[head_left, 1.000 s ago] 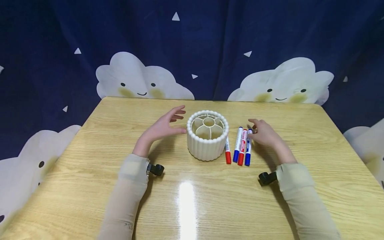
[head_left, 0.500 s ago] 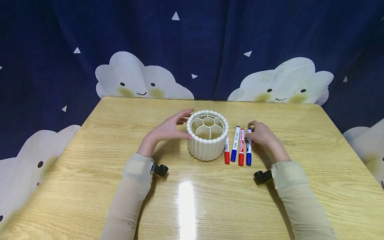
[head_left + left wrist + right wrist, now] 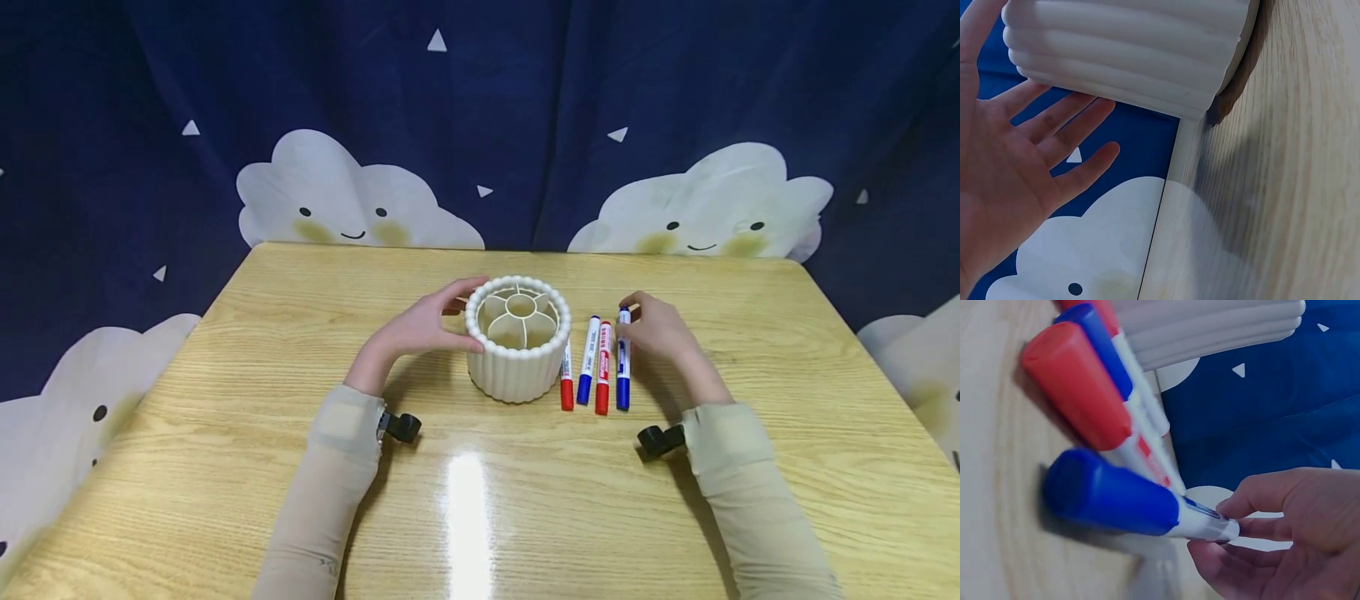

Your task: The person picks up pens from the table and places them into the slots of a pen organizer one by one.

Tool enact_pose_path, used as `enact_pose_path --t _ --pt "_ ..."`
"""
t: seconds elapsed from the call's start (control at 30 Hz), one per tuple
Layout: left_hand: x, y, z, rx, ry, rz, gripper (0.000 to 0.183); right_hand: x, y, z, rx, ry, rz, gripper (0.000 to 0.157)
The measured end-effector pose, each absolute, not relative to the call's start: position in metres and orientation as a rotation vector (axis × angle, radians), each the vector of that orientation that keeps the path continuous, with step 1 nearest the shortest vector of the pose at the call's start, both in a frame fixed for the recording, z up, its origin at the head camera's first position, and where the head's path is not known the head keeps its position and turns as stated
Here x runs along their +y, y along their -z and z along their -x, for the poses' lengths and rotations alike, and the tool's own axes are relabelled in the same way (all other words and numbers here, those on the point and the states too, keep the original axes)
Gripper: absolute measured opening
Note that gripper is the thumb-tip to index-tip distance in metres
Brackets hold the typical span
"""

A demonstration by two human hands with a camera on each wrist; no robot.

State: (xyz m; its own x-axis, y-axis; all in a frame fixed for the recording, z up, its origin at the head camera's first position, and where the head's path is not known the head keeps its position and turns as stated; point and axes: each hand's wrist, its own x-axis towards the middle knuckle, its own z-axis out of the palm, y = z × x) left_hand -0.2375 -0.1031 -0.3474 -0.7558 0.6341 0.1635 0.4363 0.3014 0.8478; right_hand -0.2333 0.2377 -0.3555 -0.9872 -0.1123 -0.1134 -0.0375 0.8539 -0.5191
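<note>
A white ribbed pen holder (image 3: pixel 517 372) with a beaded rim and inner dividers stands upright on the table. My left hand (image 3: pixel 416 327) reaches round its left side, thumb at the front near the rim; in the left wrist view its fingers are spread and fairly straight along the holder's wall (image 3: pixel 1122 50). To the right, my right hand (image 3: pixel 662 330) pinches the rear end of a blue-capped whiteboard marker (image 3: pixel 623 367) between thumb and fingers. The right wrist view shows its blue cap (image 3: pixel 1110 497) pointing away from the hand.
Beside the held marker lie a red marker (image 3: pixel 603 371), another blue-capped marker (image 3: pixel 588 362) and a red-capped one (image 3: pixel 567 390) close against the holder. The wooden table (image 3: pixel 555 508) ends at a dark blue curtain (image 3: pixel 517 100) with cloud prints.
My left hand has moved right to the holder. My right hand has taken hold of the rightmost blue-capped marker, which has shifted slightly; the other markers have spread a little leftwards.
</note>
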Motion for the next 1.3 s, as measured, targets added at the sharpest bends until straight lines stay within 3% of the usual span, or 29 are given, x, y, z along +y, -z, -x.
enact_pose_path --t 0.93,1.3 --pt "-0.103 0.347 0.237 2.365 -1.428 -0.980 0.087 0.214 0.294 0.225 3.169 1.243 0.226 0.041" --pt "-0.101 0.325 0.221 2.334 -1.433 -0.973 0.085 0.199 0.273 0.228 3.300 1.374 0.303 0.039"
